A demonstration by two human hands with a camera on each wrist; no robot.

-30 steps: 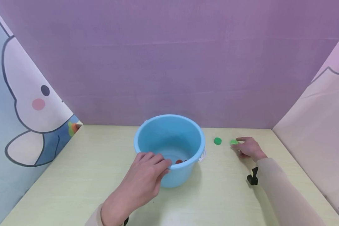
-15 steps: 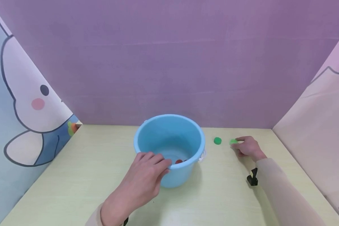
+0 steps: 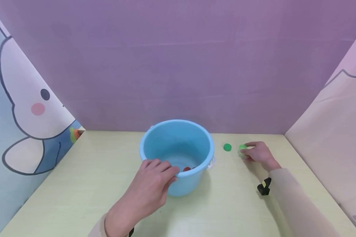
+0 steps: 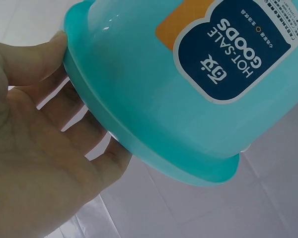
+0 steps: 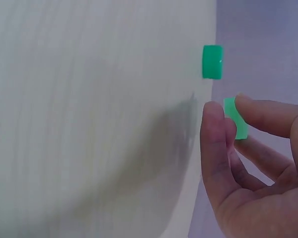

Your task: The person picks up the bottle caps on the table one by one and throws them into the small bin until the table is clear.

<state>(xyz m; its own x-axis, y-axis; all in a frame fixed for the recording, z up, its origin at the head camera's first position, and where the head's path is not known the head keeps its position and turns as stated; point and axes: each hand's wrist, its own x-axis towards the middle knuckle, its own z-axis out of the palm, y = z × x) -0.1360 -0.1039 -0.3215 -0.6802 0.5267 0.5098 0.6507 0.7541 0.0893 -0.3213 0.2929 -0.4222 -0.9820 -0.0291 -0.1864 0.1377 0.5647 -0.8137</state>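
Note:
A light blue bucket (image 3: 182, 189) stands on the table, and my left hand (image 3: 149, 184) grips its near rim. In the left wrist view the thumb lies outside the bucket (image 4: 134, 74) and the fingers go over the rim. Over at the right, my right hand (image 3: 259, 154) pinches a light green bottle cap (image 5: 237, 121) between thumb and fingers, close above the tabletop with its shadow below. A darker green bottle cap (image 3: 227, 147) lies on the table between that hand and the bucket. Small red pieces (image 3: 187, 169) show at the bucket's bottom, partly hidden by the rim.
The pale wooden table (image 3: 92, 184) ends at a purple backdrop (image 3: 178, 65) behind the bucket. Printed cloth panels (image 3: 26, 115) flank it on both sides. A white handle joint (image 3: 211, 163) sticks out at the bucket's right side.
My right hand has moved slightly left and up, and the light green bottle cap has come off the table with it. My left hand and the bucket keep their place.

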